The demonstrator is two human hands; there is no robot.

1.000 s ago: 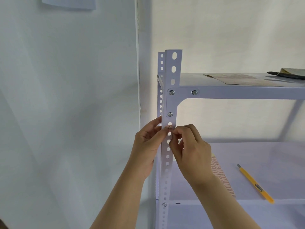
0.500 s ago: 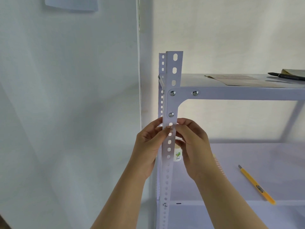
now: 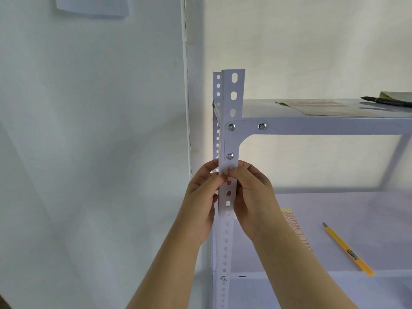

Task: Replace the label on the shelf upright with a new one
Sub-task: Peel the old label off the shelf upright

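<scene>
A white slotted shelf upright stands in the middle of the view. A small white label with red print sits on its front face below the lowest bracket screw. My left hand wraps the upright from the left, thumb on the label's left edge. My right hand holds the upright from the right, thumb tip pressing the label's right side. Most of the label is hidden under my thumbs.
A sheet of red-printed labels and a yellow utility knife lie on the lower shelf. The top shelf carries a paper sheet and a black pen. A white wall lies to the left.
My right hand has opened from a pinch in front of the upright to wrap around its right side, thumb pressing on the label. My left hand has stayed put.
</scene>
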